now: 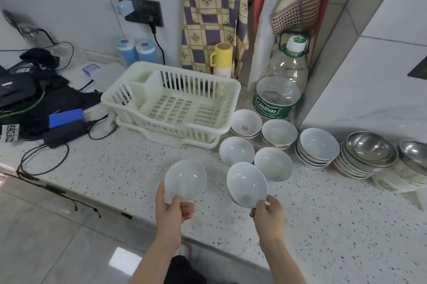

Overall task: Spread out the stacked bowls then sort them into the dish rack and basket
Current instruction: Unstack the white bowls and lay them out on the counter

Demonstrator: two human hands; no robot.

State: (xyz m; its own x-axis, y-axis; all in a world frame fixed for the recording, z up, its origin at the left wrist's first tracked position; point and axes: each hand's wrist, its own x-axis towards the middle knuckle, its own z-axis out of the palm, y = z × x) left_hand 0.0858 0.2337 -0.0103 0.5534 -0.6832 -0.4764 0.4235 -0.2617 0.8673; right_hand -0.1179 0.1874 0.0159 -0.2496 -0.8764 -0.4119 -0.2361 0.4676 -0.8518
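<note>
Both hands are raised over the near edge of a speckled counter [129, 168], each pinching a pale bowl by its near rim, thumb inside. Left hand [172, 211] holds the left bowl [186, 179]; right hand [269, 215] holds the right bowl [246, 184], tilted toward the viewer. Just beyond the right bowl, four single bowls [236, 150] sit spread on the counter, with a white stack [317, 148] and metal stacks [369, 153] further right. Beyond and slightly left stands the empty white dish rack [172, 101], its long side running left to right; the left hand is likely the nearer one. No separate basket is visible.
</note>
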